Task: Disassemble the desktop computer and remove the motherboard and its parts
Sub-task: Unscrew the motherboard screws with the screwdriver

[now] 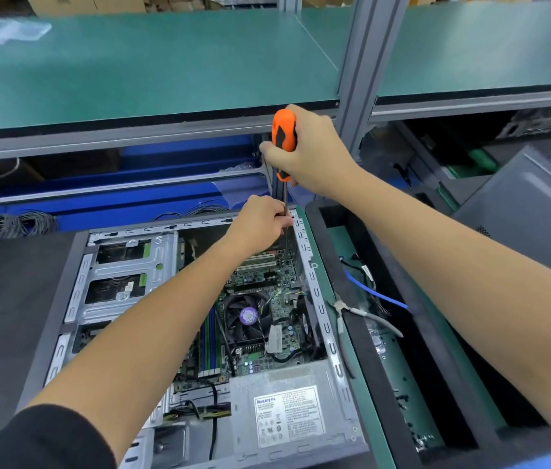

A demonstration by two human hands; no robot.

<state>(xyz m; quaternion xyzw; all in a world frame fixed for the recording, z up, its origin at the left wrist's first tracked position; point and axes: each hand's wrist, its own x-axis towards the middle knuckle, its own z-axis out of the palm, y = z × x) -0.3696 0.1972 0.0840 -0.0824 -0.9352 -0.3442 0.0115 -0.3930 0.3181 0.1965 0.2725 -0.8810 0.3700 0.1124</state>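
Open desktop computer case [333,353] lying on its side on the green bench, viewed from above. Nearest the viewer, the power supply [287,411] with its white label sits in the case's near right corner. Beyond it lies the motherboard [267,275], still seated in the case, with the CPU cooler fan [245,319] at its centre and green memory slots to its left; the metal drive cage [122,275] occupies the left half of the case.

At the far right corner of the case, the left hand [262,220] has its fingers curled around the lower shaft of the screwdriver [284,143], pinching it just above the case rim. Higher up, the right hand [308,154] is wrapped closed around the orange and black handle, holding the tool upright; the tip is hidden behind the left hand.

Right of the case, a black foam-edged tray [352,319] contains a blue cable [374,292] and small dark screws; a pair of pliers [352,311] lies across its left wall. Farthest back, a green shelf [152,62] spans the bench.
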